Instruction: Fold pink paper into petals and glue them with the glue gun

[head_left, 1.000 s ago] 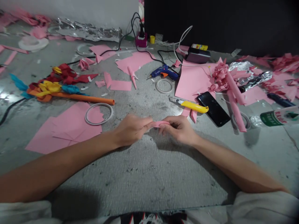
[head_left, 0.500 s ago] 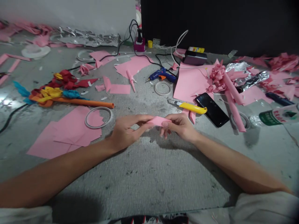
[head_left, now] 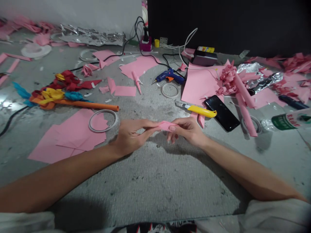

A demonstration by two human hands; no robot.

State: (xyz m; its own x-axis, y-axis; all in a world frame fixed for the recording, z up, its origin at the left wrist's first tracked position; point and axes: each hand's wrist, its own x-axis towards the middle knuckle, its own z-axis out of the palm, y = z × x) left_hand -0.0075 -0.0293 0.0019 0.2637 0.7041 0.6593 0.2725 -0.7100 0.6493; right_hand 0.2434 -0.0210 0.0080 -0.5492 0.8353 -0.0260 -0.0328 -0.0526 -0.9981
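Note:
A small folded piece of pink paper [head_left: 166, 126] is held above the table between both hands. My left hand [head_left: 132, 134] pinches its left end between thumb and fingers. At the other end, my right hand [head_left: 188, 131] grips it, the thumb pressed flat on top and the lower fingers curled beneath. Just beyond the right hand lies a yellow utility knife [head_left: 201, 111], its blade pointing left, with more folded pink paper partly under it. A black phone [head_left: 222, 113] rests beside the knife. Left of my left hand, a tape roll [head_left: 103, 130] sits on pink paper sheets [head_left: 65, 139].
Farther back are a blue glue gun [head_left: 170, 76], another tape roll [head_left: 170, 90] and a rolled pink paper cone [head_left: 136, 81]. Orange-stemmed paper flowers [head_left: 51, 97] lie left. Pink paper flowers [head_left: 228, 77] and a plastic bottle [head_left: 289, 120] are at right. Black cables cross the back.
The fingers of my left hand have slid slightly right along the pink paper, and a fold now shows on its upper side. The view has shifted slightly; the other things stay put.

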